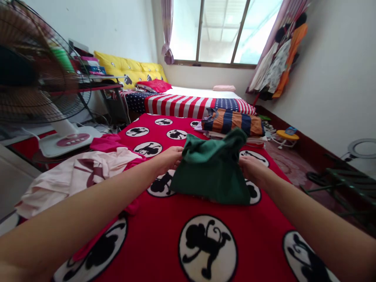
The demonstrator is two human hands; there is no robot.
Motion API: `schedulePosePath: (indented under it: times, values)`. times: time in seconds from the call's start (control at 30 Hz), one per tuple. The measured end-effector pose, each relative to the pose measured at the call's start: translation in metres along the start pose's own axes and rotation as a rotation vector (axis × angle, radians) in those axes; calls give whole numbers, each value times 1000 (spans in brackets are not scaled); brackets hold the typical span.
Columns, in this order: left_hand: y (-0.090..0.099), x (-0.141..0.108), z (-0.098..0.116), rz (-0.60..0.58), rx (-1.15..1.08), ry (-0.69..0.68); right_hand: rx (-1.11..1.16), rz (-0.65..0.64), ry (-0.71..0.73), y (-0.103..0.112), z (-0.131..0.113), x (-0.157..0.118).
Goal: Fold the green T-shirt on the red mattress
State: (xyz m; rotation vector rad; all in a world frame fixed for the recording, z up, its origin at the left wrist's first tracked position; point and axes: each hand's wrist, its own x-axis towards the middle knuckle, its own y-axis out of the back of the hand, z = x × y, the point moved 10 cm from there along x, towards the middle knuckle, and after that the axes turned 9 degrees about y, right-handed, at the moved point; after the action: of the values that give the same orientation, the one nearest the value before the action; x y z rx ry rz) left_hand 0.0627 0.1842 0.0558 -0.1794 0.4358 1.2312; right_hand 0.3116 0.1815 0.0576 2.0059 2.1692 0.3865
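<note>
A dark green cloth garment (210, 170) is held up between my two hands, its lower edge hanging at the red blanket (152, 243). Its exact kind does not show. My left hand (172, 158) grips it at the left side with fingers closed. At the right side, my right hand (251, 166) is closed on the other edge, its fingertips partly behind the fabric. Just beyond the green cloth lies a stack of folded clothes, topped by an orange and navy striped shirt (235, 122). Left of my left arm, a crumpled pale pink garment (79, 172) rests with bright pink cloth (107, 141).
An electric fan (63, 135) stands at the left, its blades blurred. A bed with a striped cover (182, 105) is at the back, under the window. To the right are a small yellow stool (287, 135) and a dark green rack (349, 180).
</note>
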Motion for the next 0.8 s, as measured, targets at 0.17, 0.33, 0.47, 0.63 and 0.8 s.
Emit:
schedulePosePath:
  times: [0.17, 0.33, 0.47, 0.63, 0.8]
  values:
    - [26, 22, -12, 200, 71, -3, -17, 135, -77, 16, 31, 13]
    - [11, -8, -20, 229, 394, -282, -186, 71, 195, 7, 23, -37]
    - [9, -8, -15, 287, 441, -326, -331, 57, 189, 4, 25, -40]
    - [6, -37, 10, 251, 366, -390, -262, 26, 162, 8, -5, -51]
    - [-19, -97, -46, -87, 341, -190, -208, -232, 223, -15, -17, -137]
